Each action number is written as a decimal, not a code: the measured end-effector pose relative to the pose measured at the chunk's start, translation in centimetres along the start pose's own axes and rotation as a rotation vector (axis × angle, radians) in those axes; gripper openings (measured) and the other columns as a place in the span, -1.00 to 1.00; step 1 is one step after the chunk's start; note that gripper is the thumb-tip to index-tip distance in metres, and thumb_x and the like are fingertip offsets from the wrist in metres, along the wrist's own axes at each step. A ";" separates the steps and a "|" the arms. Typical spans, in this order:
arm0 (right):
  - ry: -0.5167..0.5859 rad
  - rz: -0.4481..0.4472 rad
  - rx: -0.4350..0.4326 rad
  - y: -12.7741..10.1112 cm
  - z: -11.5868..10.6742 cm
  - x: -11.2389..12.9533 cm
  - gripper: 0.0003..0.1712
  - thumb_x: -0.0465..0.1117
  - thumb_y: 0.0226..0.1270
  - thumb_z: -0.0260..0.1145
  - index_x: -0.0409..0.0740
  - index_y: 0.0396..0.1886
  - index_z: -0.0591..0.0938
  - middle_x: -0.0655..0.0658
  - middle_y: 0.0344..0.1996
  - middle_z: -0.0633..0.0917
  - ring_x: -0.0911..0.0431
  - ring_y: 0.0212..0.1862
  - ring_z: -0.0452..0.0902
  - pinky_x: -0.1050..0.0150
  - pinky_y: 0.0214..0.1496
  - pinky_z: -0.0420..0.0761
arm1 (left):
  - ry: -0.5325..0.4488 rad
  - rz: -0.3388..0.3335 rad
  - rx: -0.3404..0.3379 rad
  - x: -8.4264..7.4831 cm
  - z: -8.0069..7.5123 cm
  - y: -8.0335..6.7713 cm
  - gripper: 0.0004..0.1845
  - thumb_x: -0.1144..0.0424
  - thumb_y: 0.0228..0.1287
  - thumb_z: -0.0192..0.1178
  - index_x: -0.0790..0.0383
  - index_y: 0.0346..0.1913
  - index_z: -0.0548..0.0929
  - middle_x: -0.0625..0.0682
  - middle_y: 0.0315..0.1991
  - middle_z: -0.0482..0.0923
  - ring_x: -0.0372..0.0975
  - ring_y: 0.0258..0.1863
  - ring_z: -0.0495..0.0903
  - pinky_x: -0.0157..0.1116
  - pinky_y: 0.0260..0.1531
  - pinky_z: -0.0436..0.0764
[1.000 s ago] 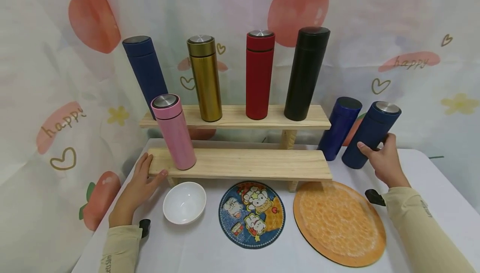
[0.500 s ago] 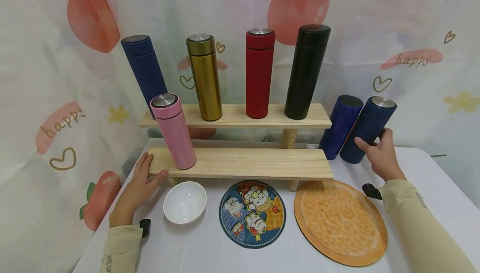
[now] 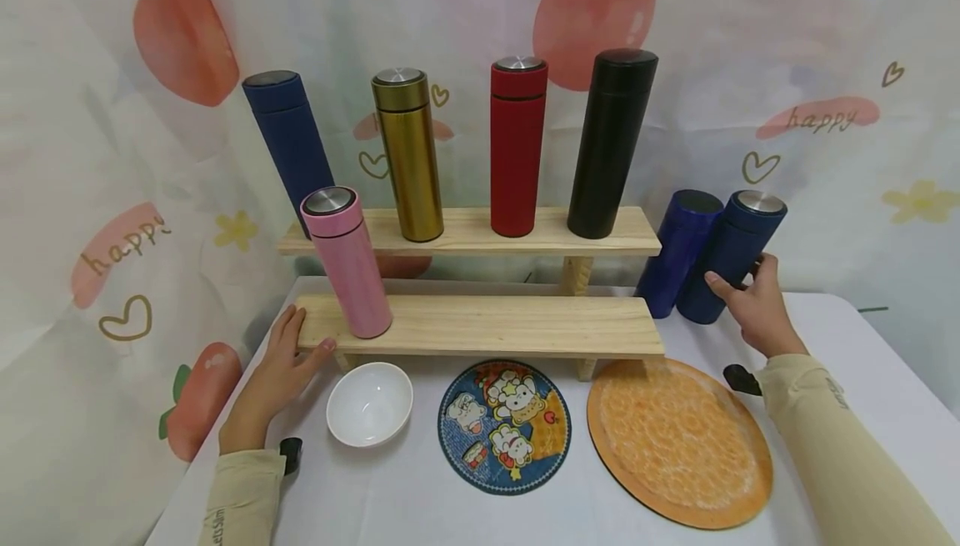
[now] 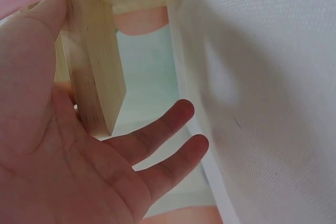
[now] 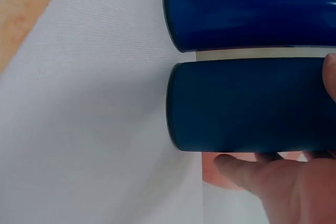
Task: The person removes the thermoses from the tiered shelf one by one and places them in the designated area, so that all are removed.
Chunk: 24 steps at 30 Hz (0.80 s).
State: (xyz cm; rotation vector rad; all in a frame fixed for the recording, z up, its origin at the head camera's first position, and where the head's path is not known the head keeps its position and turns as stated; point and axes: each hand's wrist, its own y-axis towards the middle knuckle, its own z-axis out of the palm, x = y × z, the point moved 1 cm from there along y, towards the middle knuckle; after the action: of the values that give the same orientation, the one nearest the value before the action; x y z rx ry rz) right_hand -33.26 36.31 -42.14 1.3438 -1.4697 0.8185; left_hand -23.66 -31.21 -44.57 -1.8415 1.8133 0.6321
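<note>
My right hand grips a matte navy thermos flask with a silver lid, thumb on the near side. It stands on the table at the right, close beside a glossy blue flask; in the right wrist view a narrow gap separates the glossy flask from the navy one. My left hand holds the left end of the lower wooden shelf. In the left wrist view the thumb lies on the board and two fingers stick out straight.
A pink flask stands on the lower shelf. The upper shelf bears navy, gold, red and black flasks. In front lie a white bowl, a cartoon mat and an orange mat.
My right hand has moved the navy flask left and slightly back, up close to the glossy blue flask. The left hand has stayed on the shelf end.
</note>
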 end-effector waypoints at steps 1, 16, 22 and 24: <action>0.000 0.012 0.011 0.0 -0.1 0.0 0.04 -0.09 0.71 0.17 -0.28 0.66 -0.39 -0.51 0.67 -0.31 -0.49 0.65 -0.27 -0.46 0.53 -0.02 | -0.002 0.001 -0.001 0.0 0.0 0.0 0.13 -0.37 0.55 0.08 0.32 0.74 -0.21 0.29 0.73 -0.43 0.42 0.61 -0.07 0.46 0.39 0.16; -0.042 0.102 0.039 -1.1 -0.6 0.0 0.15 0.11 0.69 0.13 -0.46 0.66 -0.39 -0.56 0.66 -0.26 -0.48 0.65 -0.26 -0.46 0.54 0.03 | -0.015 0.010 -0.006 0.0 0.1 0.2 0.13 -0.35 0.55 0.10 0.34 0.73 -0.19 0.30 0.73 -0.41 0.40 0.63 -0.10 0.43 0.43 0.11; -0.024 0.087 0.018 -1.1 -0.6 1.0 0.14 0.11 0.68 0.13 -0.43 0.67 -0.39 -0.54 0.67 -0.27 -0.44 0.66 -0.28 -0.43 0.56 0.01 | -0.017 0.015 -0.011 -0.1 0.0 0.1 0.12 -0.33 0.56 0.10 0.35 0.73 -0.20 0.30 0.73 -0.41 0.40 0.63 -0.10 0.44 0.42 0.11; -0.018 0.076 0.002 -1.2 -0.6 1.5 0.14 0.11 0.68 0.13 -0.40 0.69 -0.37 -0.51 0.68 -0.25 -0.41 0.67 -0.27 -0.40 0.58 0.02 | -0.019 0.013 -0.012 -0.1 0.0 0.0 0.12 -0.34 0.56 0.10 0.34 0.73 -0.20 0.29 0.73 -0.41 0.40 0.63 -0.09 0.44 0.42 0.12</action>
State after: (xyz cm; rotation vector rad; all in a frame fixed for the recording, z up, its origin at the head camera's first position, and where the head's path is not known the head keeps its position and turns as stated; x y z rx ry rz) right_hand -31.87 36.13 -40.73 1.3059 -1.5421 0.8584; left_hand -23.66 -31.17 -44.50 -1.8268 1.8140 0.6639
